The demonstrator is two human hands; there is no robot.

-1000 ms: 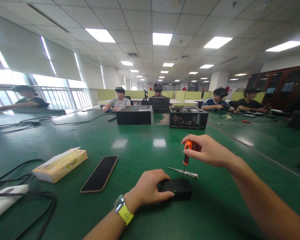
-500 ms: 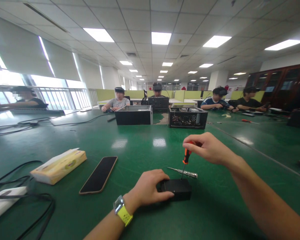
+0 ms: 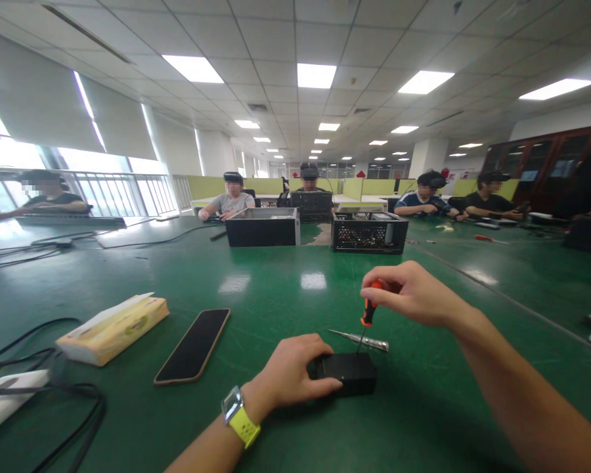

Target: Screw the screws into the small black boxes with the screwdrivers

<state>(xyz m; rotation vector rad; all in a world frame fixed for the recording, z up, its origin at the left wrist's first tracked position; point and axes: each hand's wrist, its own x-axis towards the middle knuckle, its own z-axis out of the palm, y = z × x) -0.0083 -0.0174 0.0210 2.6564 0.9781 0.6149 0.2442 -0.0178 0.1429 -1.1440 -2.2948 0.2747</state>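
My left hand (image 3: 303, 371) grips the left end of a small black box (image 3: 357, 374), thumb along its near side and fingers over the far side. The box lies on the green table. My right hand (image 3: 406, 292) pinches the top of an orange-and-black screwdriver (image 3: 369, 312) from above. Its shaft runs down, slightly tilted, with the tip at the far edge of the box's top face. Just behind the box lies a second, slim screwdriver with a clear handle (image 3: 374, 343). What the box contains does not show.
A phone (image 3: 194, 345) and a tissue pack (image 3: 113, 328) lie to the left, near black cables and a white power strip (image 3: 12, 397). Two computer cases (image 3: 263, 228) (image 3: 369, 233) stand across the green table (image 3: 276, 282). Several people sit further back.
The screwdriver leans a little differently, its handle slightly lower and to the right. My left hand stays on the box; the view has shifted very slightly.
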